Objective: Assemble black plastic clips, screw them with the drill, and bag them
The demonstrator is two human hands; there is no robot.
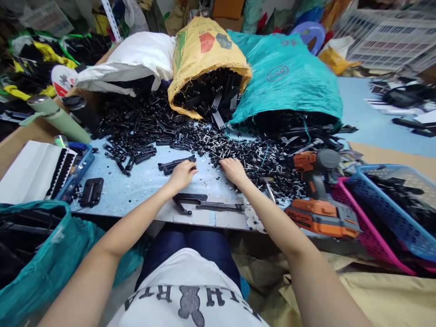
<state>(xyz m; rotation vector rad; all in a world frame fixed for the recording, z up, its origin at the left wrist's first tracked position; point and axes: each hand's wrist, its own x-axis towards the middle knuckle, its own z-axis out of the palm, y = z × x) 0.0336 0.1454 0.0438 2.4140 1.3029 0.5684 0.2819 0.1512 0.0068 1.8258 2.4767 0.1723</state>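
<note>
Black plastic parts everywhere; left hand closes on a small bundle of strips mid-table; right hand goes fingers-down into the pin heap, can't tell if it grips anything; looks early: two long pieces lie at the table edge, big heaps left; three sacks, one drill, two baskets.

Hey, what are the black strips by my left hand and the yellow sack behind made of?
Black strips: probably moulded plastic, matte, uniformly black, no metallic shine. Yellow sack: looks like woven plastic fabric, faintly glossy, creased, with printed logos.
</note>
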